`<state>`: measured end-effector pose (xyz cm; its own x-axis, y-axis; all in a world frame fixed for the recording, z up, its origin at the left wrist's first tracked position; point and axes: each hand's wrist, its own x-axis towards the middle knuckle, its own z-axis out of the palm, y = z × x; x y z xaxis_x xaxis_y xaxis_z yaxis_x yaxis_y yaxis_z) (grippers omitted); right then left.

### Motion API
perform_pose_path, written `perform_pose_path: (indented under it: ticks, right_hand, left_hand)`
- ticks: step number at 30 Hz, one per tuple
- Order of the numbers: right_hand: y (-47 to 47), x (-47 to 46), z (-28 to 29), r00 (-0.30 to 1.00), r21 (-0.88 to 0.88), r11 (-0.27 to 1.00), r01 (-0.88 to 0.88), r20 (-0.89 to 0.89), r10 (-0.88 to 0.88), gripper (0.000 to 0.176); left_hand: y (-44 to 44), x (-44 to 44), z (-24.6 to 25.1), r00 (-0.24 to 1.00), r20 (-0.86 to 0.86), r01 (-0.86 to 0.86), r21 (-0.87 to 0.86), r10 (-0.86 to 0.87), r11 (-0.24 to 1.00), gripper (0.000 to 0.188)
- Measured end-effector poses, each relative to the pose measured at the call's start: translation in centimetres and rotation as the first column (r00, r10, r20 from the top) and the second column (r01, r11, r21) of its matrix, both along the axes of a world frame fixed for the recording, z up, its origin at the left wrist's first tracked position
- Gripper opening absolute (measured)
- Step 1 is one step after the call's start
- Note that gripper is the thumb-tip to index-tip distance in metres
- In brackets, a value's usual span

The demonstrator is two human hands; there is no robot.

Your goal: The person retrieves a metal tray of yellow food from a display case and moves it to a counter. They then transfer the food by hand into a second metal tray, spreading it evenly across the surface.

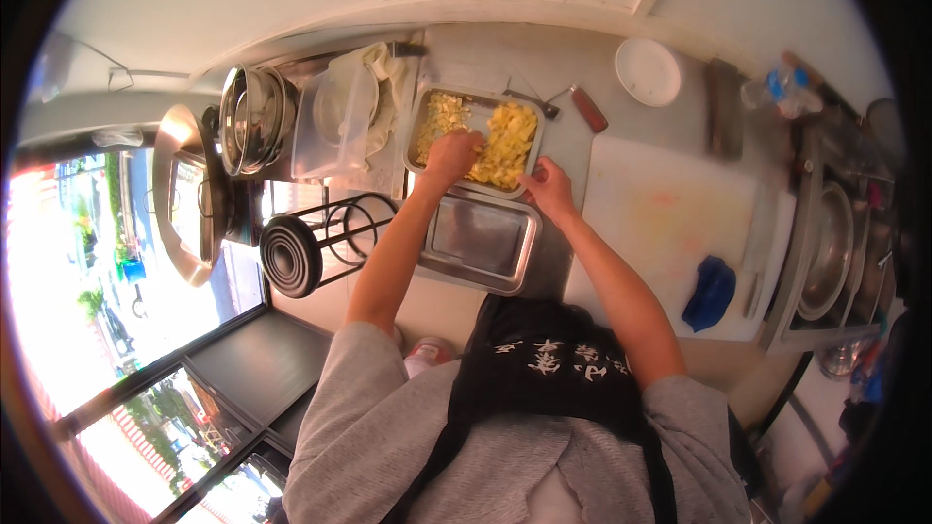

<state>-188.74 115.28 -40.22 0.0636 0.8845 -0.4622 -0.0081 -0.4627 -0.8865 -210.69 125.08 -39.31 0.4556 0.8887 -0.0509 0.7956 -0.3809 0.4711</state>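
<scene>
A metal tray (410, 132) holds a pile of pale chopped pieces (445, 113) on its left side and a larger heap of yellow pieces (510, 138) on its right. My left hand (453, 157) reaches into the tray between the two piles, fingertips down beside the yellow pieces; whether they pinch any is hidden. At the tray's lower right corner, my right hand (547, 188) has its thumb and fingers on the rim. Directly below, nearer my body, lies a second metal tray (480, 236) with nothing in it.
Right of the trays lies a white cutting board (655, 218) with a blue cloth (709, 294). A red-handled tool (588, 109) and a white plate (648, 72) sit behind. Leftward are a clear plastic container (331, 124), stacked metal bowls (255, 120) and a black round-seated stool (291, 256).
</scene>
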Motion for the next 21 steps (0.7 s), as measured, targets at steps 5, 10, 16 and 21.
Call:
perform_pose_path:
  ticks: [5, 10, 16, 21]
  right_hand:
    - [0.0, 0.0, -0.5, 1.0, -0.001, 1.0, 0.01, -0.003, -0.01, 0.022]
    - [-0.1, -0.1, -0.5, 1.0, 0.014, 1.0, 0.012, -0.004, -0.012, 0.022]
    - [-0.1, -0.2, -0.3, 0.999, 0.002, 1.0, 0.024, -0.021, -0.024, 0.022]
    - [-0.2, -0.2, -0.3, 1.0, 0.01, 1.0, 0.023, -0.008, -0.023, 0.022]
  left_hand:
    - [0.4, 0.2, 0.5, 0.996, -0.042, 0.079, -0.004, -0.08, 0.997, 0.018]
    - [0.8, 0.2, 0.3, 0.986, -0.11, 0.119, -0.028, -0.122, 0.992, 0.016]
    - [-0.1, -1.1, -0.8, 0.971, 0.211, -0.111, -0.009, 0.11, 0.994, 0.014]
    - [-0.7, -1.7, 1.1, 0.871, 0.324, -0.313, -0.216, 0.37, 0.925, 0.02]
